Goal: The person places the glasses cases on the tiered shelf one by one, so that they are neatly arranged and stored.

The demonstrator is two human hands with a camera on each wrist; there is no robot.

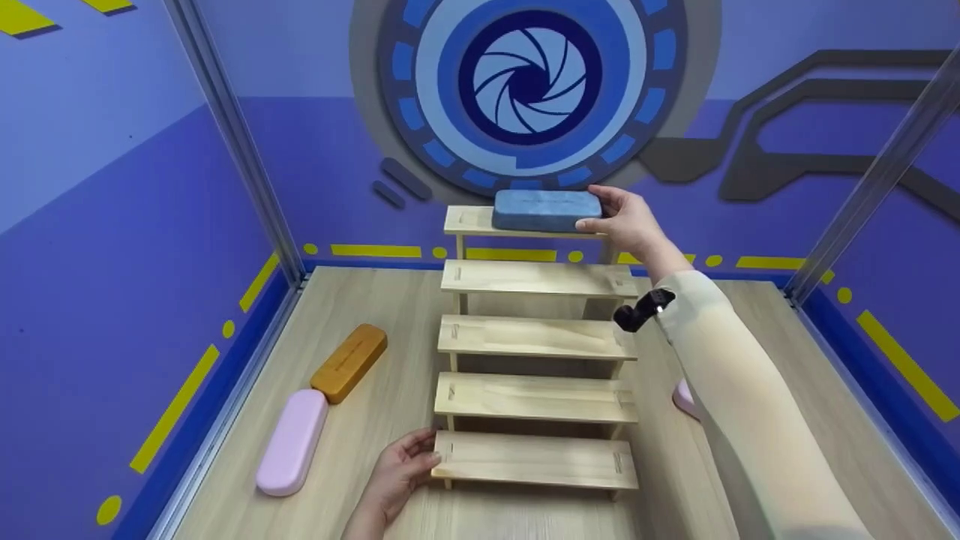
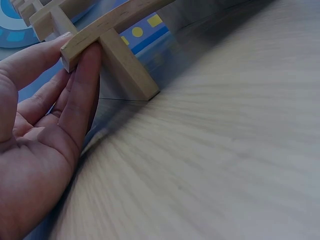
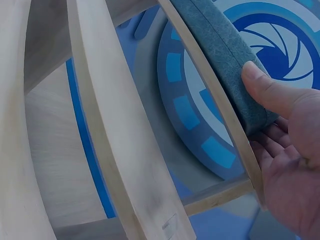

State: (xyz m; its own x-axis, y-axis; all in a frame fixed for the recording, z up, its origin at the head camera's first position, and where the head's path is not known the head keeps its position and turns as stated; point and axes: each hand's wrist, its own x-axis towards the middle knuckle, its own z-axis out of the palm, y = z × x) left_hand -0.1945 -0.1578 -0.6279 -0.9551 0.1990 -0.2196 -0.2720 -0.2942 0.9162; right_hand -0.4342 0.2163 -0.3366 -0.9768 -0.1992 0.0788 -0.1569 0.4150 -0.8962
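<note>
A pale wooden tiered display rack (image 1: 536,339) stands mid-floor, its several shelves rising toward the back wall. On the top shelf lies a blue glasses case (image 1: 546,210), a seam along its side in the right wrist view. My right hand (image 1: 628,225) holds the case's right end, thumb (image 3: 255,72) on the near side and the other fingers partly hidden behind. Down at the front, my left hand (image 1: 401,469) pinches the left end of the lowest shelf (image 1: 534,459). In the left wrist view the thumb is above that shelf end, with fingers (image 2: 85,85) beneath.
Left of the rack lie a brown glasses case (image 1: 349,364) and a pink glasses case (image 1: 294,442), end to end. Another pink object (image 1: 685,397) shows partly behind the right sleeve. Blue printed walls (image 1: 300,157) with metal corner posts (image 1: 232,135) enclose the wooden surface.
</note>
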